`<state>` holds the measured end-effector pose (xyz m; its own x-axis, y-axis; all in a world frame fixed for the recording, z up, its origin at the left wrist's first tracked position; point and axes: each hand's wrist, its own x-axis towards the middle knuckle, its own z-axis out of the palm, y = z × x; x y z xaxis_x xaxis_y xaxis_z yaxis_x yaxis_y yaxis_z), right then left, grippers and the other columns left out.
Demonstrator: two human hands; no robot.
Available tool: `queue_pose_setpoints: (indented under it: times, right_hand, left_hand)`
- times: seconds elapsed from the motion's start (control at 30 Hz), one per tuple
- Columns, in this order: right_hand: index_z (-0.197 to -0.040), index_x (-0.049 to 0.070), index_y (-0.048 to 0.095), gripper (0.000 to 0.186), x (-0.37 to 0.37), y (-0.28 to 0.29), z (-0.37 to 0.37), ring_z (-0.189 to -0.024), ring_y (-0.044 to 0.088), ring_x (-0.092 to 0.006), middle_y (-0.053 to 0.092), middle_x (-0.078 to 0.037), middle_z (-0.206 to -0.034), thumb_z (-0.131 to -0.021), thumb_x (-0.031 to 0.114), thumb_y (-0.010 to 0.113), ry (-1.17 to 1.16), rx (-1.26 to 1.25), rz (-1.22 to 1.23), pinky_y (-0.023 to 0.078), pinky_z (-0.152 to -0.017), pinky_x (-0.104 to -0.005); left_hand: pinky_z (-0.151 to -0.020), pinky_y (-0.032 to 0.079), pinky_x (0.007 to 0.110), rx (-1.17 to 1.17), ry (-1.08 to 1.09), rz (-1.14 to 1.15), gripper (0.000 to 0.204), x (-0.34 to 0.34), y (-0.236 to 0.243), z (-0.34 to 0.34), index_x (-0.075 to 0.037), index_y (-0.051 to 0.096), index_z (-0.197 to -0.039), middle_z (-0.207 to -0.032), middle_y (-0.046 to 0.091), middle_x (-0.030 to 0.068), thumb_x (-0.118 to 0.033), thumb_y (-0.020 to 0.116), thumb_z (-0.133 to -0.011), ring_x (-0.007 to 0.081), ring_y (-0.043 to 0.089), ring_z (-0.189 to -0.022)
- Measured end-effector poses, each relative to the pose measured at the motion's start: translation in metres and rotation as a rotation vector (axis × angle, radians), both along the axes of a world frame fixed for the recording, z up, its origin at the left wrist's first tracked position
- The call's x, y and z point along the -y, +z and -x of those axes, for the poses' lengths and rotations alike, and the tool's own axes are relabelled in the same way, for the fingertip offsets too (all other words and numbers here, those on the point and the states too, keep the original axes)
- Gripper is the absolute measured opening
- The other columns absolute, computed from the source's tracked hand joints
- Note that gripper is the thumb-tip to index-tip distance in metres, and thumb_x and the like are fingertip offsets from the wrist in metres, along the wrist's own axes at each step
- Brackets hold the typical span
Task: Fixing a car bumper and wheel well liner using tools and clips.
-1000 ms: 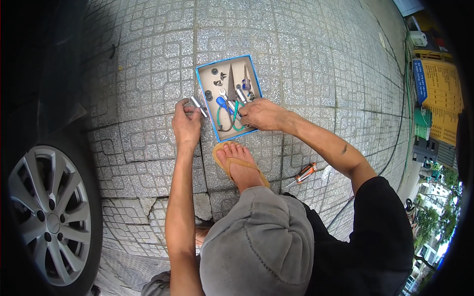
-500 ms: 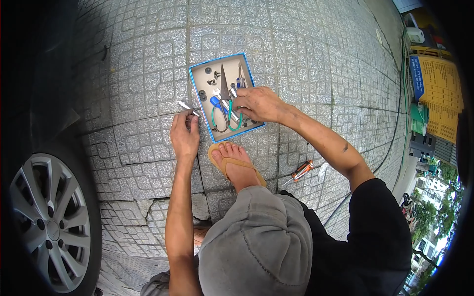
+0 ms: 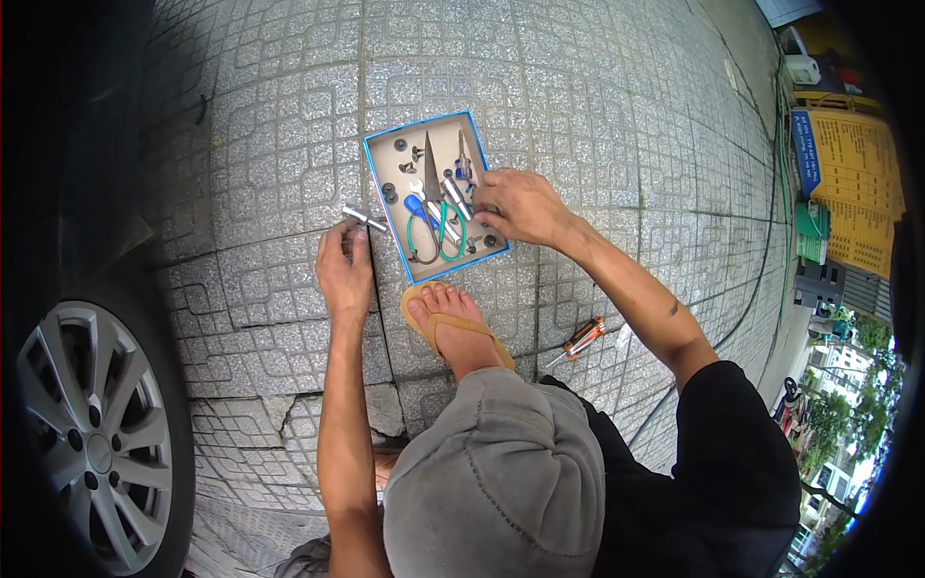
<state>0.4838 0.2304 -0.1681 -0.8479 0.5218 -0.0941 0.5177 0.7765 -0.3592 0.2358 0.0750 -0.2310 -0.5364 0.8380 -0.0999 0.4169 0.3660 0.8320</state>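
Note:
My left hand (image 3: 343, 269) is closed on a silver metal tool (image 3: 362, 217) just outside the left rim of a shallow blue-edged box (image 3: 384, 222). My right hand (image 3: 525, 205) is over the box's right rim, fingers loosely bent and apart. Beside its fingertips a silver cylinder (image 3: 456, 197) lies inside, along with long-bladed pliers or scissors (image 3: 433, 166) with looped green-and-black handles, a wrench (image 3: 417, 189), a blue-handled tool (image 3: 414, 207), a screwdriver (image 3: 463, 166) and several dark fasteners (image 3: 409, 167).
The box sits on patterned paving (image 3: 270, 173). A car wheel (image 3: 97, 453) is at left, my sandalled foot (image 3: 458, 337) below the box, an orange-and-black tool (image 3: 584, 337) at right. Green hoses, a green container (image 3: 813, 231) and a yellow sign (image 3: 848, 188) line the far right.
My right hand has shifted right from the box's middle, uncovering the silver cylinder. My left hand has moved slightly left and down, its tool now tilted flatter.

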Motion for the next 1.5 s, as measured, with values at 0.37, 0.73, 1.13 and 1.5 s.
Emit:
queue_pose_setpoints:
  times: [0.37, 0.73, 1.13, 1.5]
  right_hand:
    - [-0.083, 0.009, 0.071, 0.010, 0.031, -0.028, 0.003, -0.105, 0.051, -0.0218, 0.056, -0.006, -0.100, -0.077, 0.014, 0.065, 0.032, 0.284, -0.362, 0.038, -0.085, -0.0360]
    - [-0.095, 0.007, 0.050, 0.021, 0.015, 0.005, -0.042, -0.073, 0.042, -0.0096, 0.044, -0.001, -0.086, -0.086, 0.024, 0.059, -0.773, -0.933, 1.410, 0.035, -0.057, -0.0243]
    - [-0.081, 0.009, 0.072, 0.010, -0.009, -0.031, 0.020, -0.094, 0.062, -0.0238, 0.063, -0.007, -0.094, -0.078, 0.013, 0.064, 0.103, 0.188, -0.317, 0.049, -0.082, -0.0393]
    - [-0.081, 0.010, 0.073, 0.009, -0.008, -0.031, 0.022, -0.100, 0.060, -0.0223, 0.063, -0.008, -0.095, -0.076, 0.013, 0.066, 0.198, 0.305, -0.352, 0.044, -0.084, -0.0374]
  left_hand:
    - [-0.080, 0.053, 0.034, 0.004, -0.004, 0.026, 0.021, 0.002, -0.001, 0.003, 0.000, 0.067, -0.109, -0.098, 0.067, 0.0134, -0.013, 0.064, -0.093, 0.0229, 0.066, -0.086]
    - [-0.077, 0.052, 0.035, 0.008, 0.045, -0.030, 0.019, 0.001, 0.003, 0.002, 0.000, 0.066, -0.108, -0.095, 0.065, 0.0132, -0.011, 0.062, -0.092, 0.0244, 0.064, -0.080]
    - [-0.077, 0.052, 0.034, 0.050, 0.015, -0.033, 0.018, -0.007, 0.011, -0.008, 0.000, 0.066, -0.107, -0.093, 0.065, 0.0124, -0.010, 0.063, -0.093, 0.0209, 0.064, -0.081]
    - [-0.078, 0.051, 0.036, -0.004, 0.036, -0.032, 0.020, 0.009, 0.000, -0.002, -0.001, 0.067, -0.108, -0.097, 0.066, 0.0132, -0.013, 0.063, -0.092, 0.0241, 0.064, -0.080]
